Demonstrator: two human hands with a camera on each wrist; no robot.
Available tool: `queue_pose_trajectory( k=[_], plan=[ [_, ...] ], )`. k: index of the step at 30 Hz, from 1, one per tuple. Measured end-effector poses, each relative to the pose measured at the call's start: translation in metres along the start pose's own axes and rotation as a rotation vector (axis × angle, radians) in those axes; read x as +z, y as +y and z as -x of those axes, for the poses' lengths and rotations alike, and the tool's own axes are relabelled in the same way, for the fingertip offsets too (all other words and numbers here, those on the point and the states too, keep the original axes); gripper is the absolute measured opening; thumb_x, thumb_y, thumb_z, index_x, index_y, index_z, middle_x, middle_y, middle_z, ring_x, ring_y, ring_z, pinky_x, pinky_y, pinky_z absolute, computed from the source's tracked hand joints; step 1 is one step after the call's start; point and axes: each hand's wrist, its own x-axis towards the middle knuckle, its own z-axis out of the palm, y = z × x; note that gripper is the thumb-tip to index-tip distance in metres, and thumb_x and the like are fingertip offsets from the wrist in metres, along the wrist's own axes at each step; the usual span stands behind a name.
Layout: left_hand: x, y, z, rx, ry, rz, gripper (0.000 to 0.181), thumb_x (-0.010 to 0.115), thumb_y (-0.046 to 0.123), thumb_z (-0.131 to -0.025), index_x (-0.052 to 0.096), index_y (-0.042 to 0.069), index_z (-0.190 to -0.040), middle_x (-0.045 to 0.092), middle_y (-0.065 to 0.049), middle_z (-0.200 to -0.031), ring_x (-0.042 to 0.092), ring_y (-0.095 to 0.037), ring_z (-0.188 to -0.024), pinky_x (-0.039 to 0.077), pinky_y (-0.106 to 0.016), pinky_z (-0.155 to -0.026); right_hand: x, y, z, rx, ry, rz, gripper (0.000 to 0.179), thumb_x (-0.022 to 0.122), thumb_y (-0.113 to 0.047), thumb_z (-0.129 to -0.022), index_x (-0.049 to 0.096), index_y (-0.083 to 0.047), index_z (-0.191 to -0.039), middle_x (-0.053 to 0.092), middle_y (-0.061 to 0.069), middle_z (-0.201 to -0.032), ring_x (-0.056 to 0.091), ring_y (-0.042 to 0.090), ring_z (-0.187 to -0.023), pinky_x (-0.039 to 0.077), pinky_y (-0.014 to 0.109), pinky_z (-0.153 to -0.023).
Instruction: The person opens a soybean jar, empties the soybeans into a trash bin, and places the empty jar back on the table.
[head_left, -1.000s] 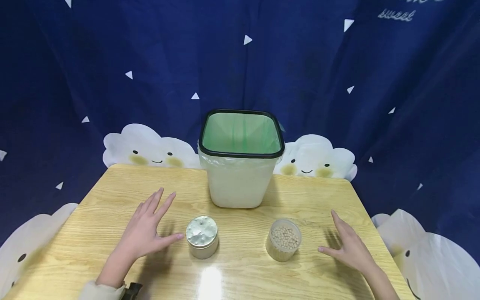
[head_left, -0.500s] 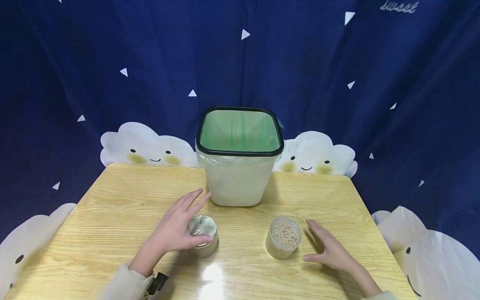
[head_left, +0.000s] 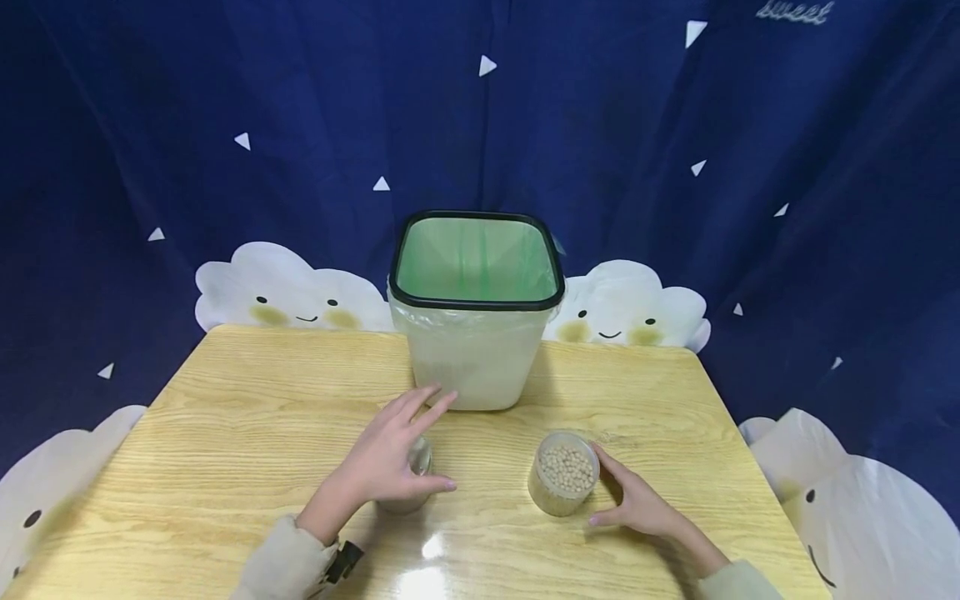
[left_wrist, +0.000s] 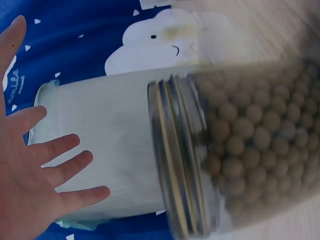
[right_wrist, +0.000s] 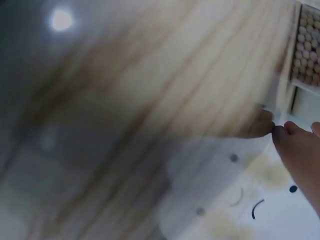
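My left hand (head_left: 386,458) is spread over a jar (head_left: 422,457) with a silver lid, hiding most of it in the head view. The left wrist view has this jar close up, its clear body (left_wrist: 265,140) full of small beige balls, and the straight fingers (left_wrist: 65,170) to one side of its lid (left_wrist: 182,160). To the right stands a clear round tub (head_left: 566,471) packed with the same kind of balls. Thumb and forefinger of my right hand (head_left: 637,504) are parted right at its side. The right wrist view is blurred, with that hand (right_wrist: 300,160) at its edge.
A pale bin (head_left: 476,358) with a black rim and green-tinted inside stands at the back centre of the wooden table (head_left: 277,392). Behind hangs a dark blue curtain (head_left: 315,108) printed with clouds and triangles. A black strap (head_left: 345,561) sits at my left wrist.
My left hand has moved right, from beside the silver-lidded jar to over it. My right hand has come in leftward to the side of the clear tub. Both containers stay put.
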Motion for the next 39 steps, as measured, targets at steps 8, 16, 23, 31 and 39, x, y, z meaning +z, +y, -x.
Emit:
queue_pose_trajectory(
  k=[8, 16, 23, 31, 39],
  plan=[
    [0.012, 0.006, -0.003, 0.040, 0.001, 0.006, 0.100, 0.067, 0.065, -0.063, 0.030, 0.018, -0.143, 0.038, -0.014, -0.137, 0.037, -0.033, -0.123, 0.033, -0.052, -0.096, 0.012, 0.001, -0.009, 0.071, -0.055, -0.252, 0.113, 0.082, -0.015, -0.065, 0.004, -0.011, -0.147, 0.003, 0.017, -0.150, 0.000, 0.036, -0.135, -0.001, 0.058, -0.102],
    [0.016, 0.011, -0.007, 0.060, -0.027, 0.017, 0.099, 0.058, 0.072, -0.066, 0.027, 0.020, -0.144, 0.037, -0.013, -0.138, 0.035, -0.031, -0.125, 0.029, -0.049, -0.101, 0.023, 0.001, -0.019, 0.078, -0.026, -0.395, 0.103, 0.081, -0.005, -0.062, 0.018, -0.003, -0.143, 0.030, 0.020, -0.141, 0.026, 0.038, -0.127, 0.015, 0.055, -0.103],
    [0.015, 0.015, -0.020, 0.079, -0.061, 0.015, 0.100, 0.064, 0.068, -0.064, 0.029, 0.018, -0.143, 0.036, -0.014, -0.139, 0.036, -0.035, -0.124, 0.029, -0.052, -0.099, 0.030, -0.004, -0.025, 0.109, 0.020, -0.375, 0.101, 0.085, -0.008, -0.057, 0.028, -0.013, -0.140, 0.040, 0.012, -0.135, 0.036, 0.032, -0.124, 0.021, 0.053, -0.102],
    [0.010, 0.019, -0.038, 0.126, -0.046, 0.013, 0.102, 0.065, 0.067, -0.064, 0.028, 0.016, -0.143, 0.035, -0.017, -0.139, 0.036, -0.037, -0.123, 0.034, -0.053, -0.096, 0.028, -0.016, -0.027, 0.065, 0.062, -0.319, 0.098, 0.087, -0.014, -0.056, 0.034, -0.017, -0.138, 0.045, 0.008, -0.130, 0.042, 0.031, -0.119, 0.028, 0.052, -0.099],
    [0.008, 0.025, -0.047, 0.126, -0.051, 0.017, 0.102, 0.063, 0.069, -0.065, 0.024, 0.018, -0.145, 0.034, -0.015, -0.140, 0.034, -0.032, -0.126, 0.032, -0.047, -0.100, 0.013, -0.033, -0.026, 0.008, 0.107, -0.257, 0.092, 0.084, -0.012, -0.058, 0.035, -0.010, -0.136, 0.049, 0.012, -0.124, 0.048, 0.030, -0.111, 0.036, 0.047, -0.093]
  ],
)
